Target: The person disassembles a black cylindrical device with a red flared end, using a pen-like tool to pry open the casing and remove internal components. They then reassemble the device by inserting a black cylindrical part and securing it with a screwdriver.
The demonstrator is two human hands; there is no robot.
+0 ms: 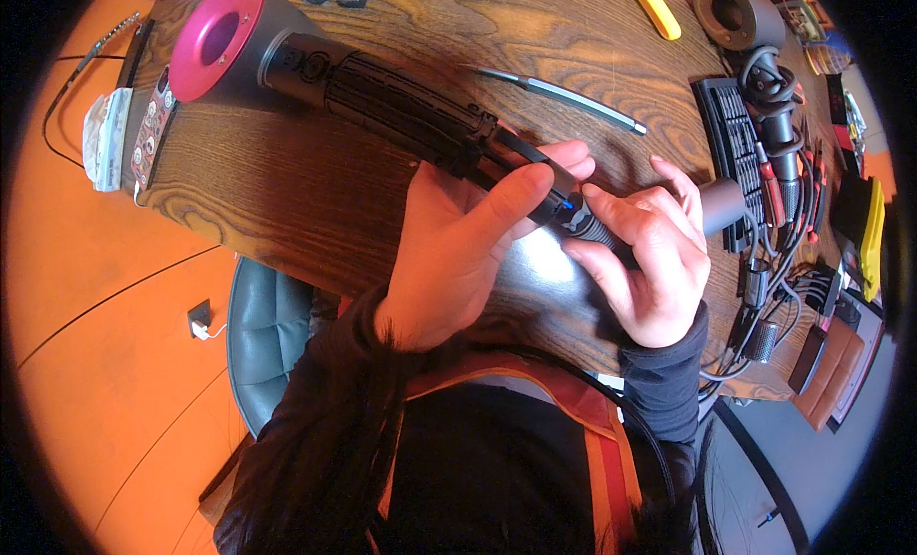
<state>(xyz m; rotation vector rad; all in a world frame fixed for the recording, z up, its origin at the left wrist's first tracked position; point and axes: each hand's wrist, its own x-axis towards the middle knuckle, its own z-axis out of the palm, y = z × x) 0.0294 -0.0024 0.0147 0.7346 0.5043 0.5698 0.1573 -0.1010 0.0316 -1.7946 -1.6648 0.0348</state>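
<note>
A hair dryer with a pink-rimmed grey head [294, 20] lies slanted across the table, its black inner handle [401, 101] bared and pointing toward me. My left hand [454, 245] is closed around the lower end of this handle, thumb on top. There, my right hand [659, 249] pinches the ribbed cord sleeve [590, 228] between thumb and fingers. A small blue spot shows beside the right fingertips. Beyond the right hand, partly hidden by it, is a grey cylinder [723, 206].
A slim grey pen-like tool [583, 106] lies beyond my hands, with a yellow handle [657, 9] farther off. At right are a black keyboard [731, 154], another hair dryer [735, 20], tangled grey cables [759, 278] and red-handled tools [772, 192]. A teal chair [267, 335] stands at left.
</note>
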